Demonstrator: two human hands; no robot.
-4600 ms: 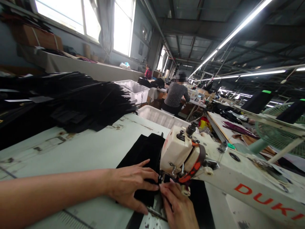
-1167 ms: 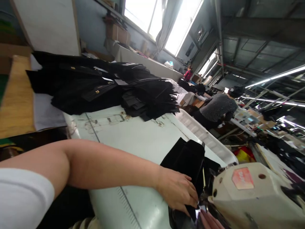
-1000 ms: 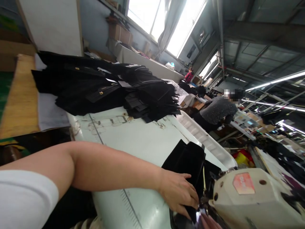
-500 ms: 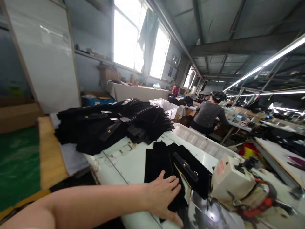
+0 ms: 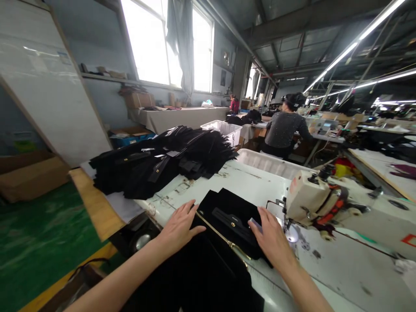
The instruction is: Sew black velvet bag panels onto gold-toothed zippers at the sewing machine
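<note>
A black fabric piece (image 5: 227, 208) with a gold-toothed zipper (image 5: 216, 229) lies on the white sewing table (image 5: 263, 175). It carries a dark tab (image 5: 225, 215) with a gold snap. My left hand (image 5: 180, 227) rests at the piece's left edge, by the zipper's upper end, thumb spread from the fingers. On the right edge lies my right hand (image 5: 273, 238), fingers stretched out and thumb apart. A small pale grey patch shows beside that thumb; I cannot make out what it is. More black fabric (image 5: 195, 277) hangs toward me below the zipper.
A sewing machine head (image 5: 308, 195) with a lit needle area stands right of my right hand. Behind lie a heap of black pieces (image 5: 169, 160) and a white plastic bin (image 5: 266, 162). A co-worker (image 5: 286, 128) sits beyond. A cardboard box (image 5: 35, 175) stands on the left floor.
My right hand has come into view onto the fabric. My left hand has moved left off the middle of the piece to its edge. The fabric is turned and nearer me; the view has shifted.
</note>
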